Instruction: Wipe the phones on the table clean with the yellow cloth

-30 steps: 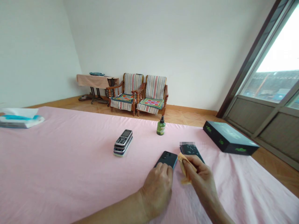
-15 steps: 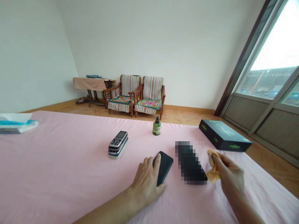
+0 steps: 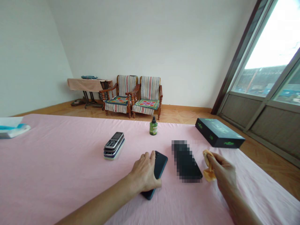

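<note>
My left hand (image 3: 144, 172) lies over a dark smartphone (image 3: 161, 164), its fingers across the phone's upper part and its lower end showing below them. My right hand (image 3: 221, 172) pinches a crumpled yellow cloth (image 3: 208, 167) and stands just right of a dark flat object (image 3: 187, 162), pixelated and unclear in detail. A stack of keypad phones (image 3: 114, 146) lies farther left on the pink sheet (image 3: 58, 175), out of reach of both fingers.
A small green bottle (image 3: 153, 127) and a black box with green marks (image 3: 219, 133) stand at the far side of the sheet. A tissue pack (image 3: 11, 127) lies at the left edge. Beyond are wooden chairs (image 3: 138, 97) and a large window (image 3: 264, 68).
My right hand with the cloth has moved right, off the pixelated object. My left hand has shifted onto the smartphone, which has turned and slid toward me. The view has drifted slightly.
</note>
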`<state>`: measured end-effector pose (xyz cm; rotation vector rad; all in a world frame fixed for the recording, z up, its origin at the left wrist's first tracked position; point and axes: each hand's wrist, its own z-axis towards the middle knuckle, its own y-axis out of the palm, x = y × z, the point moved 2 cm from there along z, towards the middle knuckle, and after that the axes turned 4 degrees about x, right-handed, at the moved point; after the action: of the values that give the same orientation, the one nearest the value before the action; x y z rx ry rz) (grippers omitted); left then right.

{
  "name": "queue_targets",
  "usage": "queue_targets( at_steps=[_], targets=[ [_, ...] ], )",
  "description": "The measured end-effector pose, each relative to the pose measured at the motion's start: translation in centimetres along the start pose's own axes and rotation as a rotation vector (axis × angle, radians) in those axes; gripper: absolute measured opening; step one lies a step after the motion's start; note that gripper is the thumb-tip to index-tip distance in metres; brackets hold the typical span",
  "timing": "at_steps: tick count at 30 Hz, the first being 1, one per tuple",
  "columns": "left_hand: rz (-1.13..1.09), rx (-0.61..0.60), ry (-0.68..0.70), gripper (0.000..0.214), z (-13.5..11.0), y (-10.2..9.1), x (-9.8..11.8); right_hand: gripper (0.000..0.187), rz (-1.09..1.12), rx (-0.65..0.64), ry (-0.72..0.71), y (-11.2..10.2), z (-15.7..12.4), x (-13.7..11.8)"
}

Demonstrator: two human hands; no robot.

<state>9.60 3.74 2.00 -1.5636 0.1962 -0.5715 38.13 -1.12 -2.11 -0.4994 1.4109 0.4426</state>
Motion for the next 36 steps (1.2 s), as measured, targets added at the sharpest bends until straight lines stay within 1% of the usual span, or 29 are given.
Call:
queue_targets(
  at_steps=[6, 10, 13, 18, 22, 26, 30, 33, 36],
  targets=[
    [-0.022, -0.020, -0.032, 0.092, 0.3, -0.5, -1.1, 0.053, -0.016, -0.024, 0.021, 0.2, -0.1, 0.1],
    [-0.061, -0.031, -0.043, 0.075, 0.9, -0.8, -1.5, 0.052, -0.014, -0.024, 0.021, 0.3, -0.1, 0.2],
    [-0.092, -0.017, -0.033, 0.071, 1.3, -0.7, -1.2, 0.052, -0.003, -0.035, 0.025, 0.3, -0.3, 0.1],
    [-0.142, 0.043, -0.026, 0.075, 1.4, -0.4, -0.1, 0.055, 0.006, -0.054, 0.050, 0.4, -0.7, 0.0],
    [-0.199, 0.069, -0.018, 0.080, 2.4, -0.6, 1.6, 0.054, 0.004, -0.049, 0.036, 0.5, -0.7, 0.0],
    [-0.258, 0.086, -0.007, 0.083, 4.4, -0.8, 4.6, 0.054, 0.009, -0.053, 0.036, 0.5, -0.4, 0.2],
    [-0.303, 0.111, -0.010, 0.081, 6.2, -0.8, 7.4, 0.054, 0.001, -0.051, 0.023, 0.4, -0.4, 0.3],
    [-0.304, 0.132, -0.017, 0.088, 7.1, -0.5, 8.6, 0.054, -0.004, -0.073, 0.017, 0.6, -0.5, 0.4],
    [-0.295, 0.139, -0.021, 0.096, 7.6, 0.1, 9.4, 0.053, -0.021, -0.089, 0.015, 0.8, -0.6, 0.5]
  ],
)
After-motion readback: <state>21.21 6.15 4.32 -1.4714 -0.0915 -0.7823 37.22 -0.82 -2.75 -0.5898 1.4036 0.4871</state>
